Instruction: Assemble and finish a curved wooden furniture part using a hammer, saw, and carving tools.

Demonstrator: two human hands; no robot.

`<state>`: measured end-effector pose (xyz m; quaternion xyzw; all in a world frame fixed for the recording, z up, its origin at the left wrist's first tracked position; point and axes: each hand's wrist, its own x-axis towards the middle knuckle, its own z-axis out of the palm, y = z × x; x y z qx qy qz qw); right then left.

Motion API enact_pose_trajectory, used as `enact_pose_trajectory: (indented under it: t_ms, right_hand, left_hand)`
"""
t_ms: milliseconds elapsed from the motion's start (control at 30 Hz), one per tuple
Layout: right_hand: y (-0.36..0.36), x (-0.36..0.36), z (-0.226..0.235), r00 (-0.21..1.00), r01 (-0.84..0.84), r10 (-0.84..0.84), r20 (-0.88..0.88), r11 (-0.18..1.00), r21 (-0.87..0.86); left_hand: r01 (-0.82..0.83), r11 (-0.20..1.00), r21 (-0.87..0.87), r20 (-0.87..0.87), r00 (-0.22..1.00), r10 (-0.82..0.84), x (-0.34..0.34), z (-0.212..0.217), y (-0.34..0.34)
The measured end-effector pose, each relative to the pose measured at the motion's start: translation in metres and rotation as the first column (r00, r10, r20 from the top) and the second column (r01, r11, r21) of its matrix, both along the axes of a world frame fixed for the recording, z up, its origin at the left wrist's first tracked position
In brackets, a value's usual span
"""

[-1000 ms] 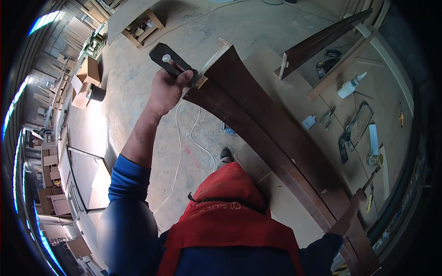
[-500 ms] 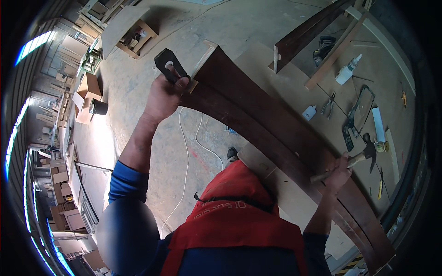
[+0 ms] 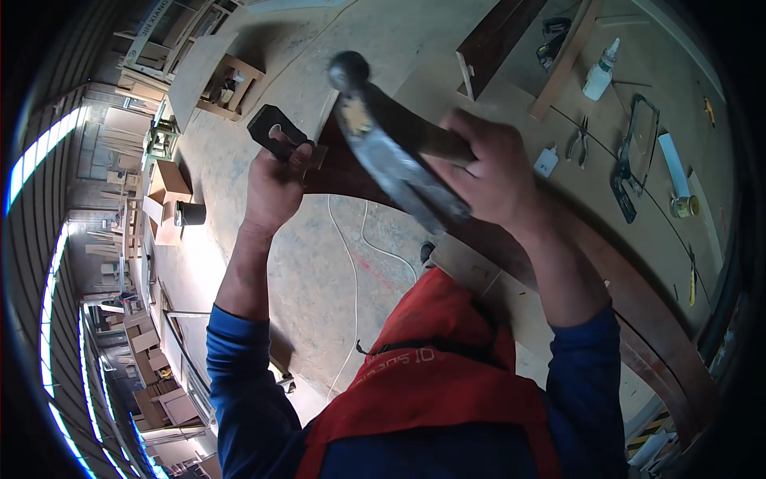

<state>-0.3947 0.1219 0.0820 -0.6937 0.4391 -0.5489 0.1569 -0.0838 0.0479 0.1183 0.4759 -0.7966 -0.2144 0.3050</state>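
Note:
My left hand (image 3: 274,190) is wrapped round a black block with a rounded hole (image 3: 265,120), pressed to the far left end of a long, curved, dark reddish-brown wooden piece (image 3: 642,299). A thin edge at the block's lower end meets the wood; I cannot name the tool's kind. My right hand (image 3: 495,176) grips a claw hammer (image 3: 391,156) by its handle. The hammer is raised close to the camera, its head above the wood and to the right of the block. It hides part of the wooden piece.
On the board surface at right lie a white glue bottle (image 3: 597,78), pliers (image 3: 578,144), a hacksaw (image 3: 634,156), a small white bottle (image 3: 546,162) and a tape roll (image 3: 684,207). Another dark wooden piece (image 3: 503,44) stands beyond. A cable (image 3: 351,255) crosses the floor.
My right hand has lifted the hammer from the right side of the wooden piece up and leftward, toward the black block. My left hand stays on the block at the wood's end.

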Motion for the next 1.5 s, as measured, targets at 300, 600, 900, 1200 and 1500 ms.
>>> enact_pose_trajectory:
  t_ms: [300,600,900,1200,1500]
  right_hand:
    - [-0.075,0.042,0.038,0.920,0.122,-0.162,-0.357,0.984,-0.132]
    - [-0.080,0.033,0.051,0.981,0.119,-0.148,-0.123,0.969,-0.218]
    - [-0.083,0.027,0.064,0.900,0.151,-0.111,-0.421,0.986,0.063]
    - [-0.094,0.028,0.060,0.875,0.116,-0.082,-0.478,0.992,0.043]
    - [-0.105,0.032,0.062,0.794,0.130,-0.100,-0.600,0.992,0.007]
  left_hand:
    - [0.111,0.976,-0.186,0.283,0.957,-0.055,-0.008,-0.004,0.004]
    - [0.014,1.000,-0.018,0.228,0.974,-0.010,-0.012,-0.001,-0.004]
    - [0.054,0.996,0.075,0.110,0.992,-0.062,-0.005,-0.006,-0.013]
    - [0.062,0.983,0.171,0.034,0.997,-0.068,-0.005,-0.004,-0.021]
    - [0.049,0.978,0.201,-0.071,0.997,-0.035,-0.007,-0.008,-0.024]
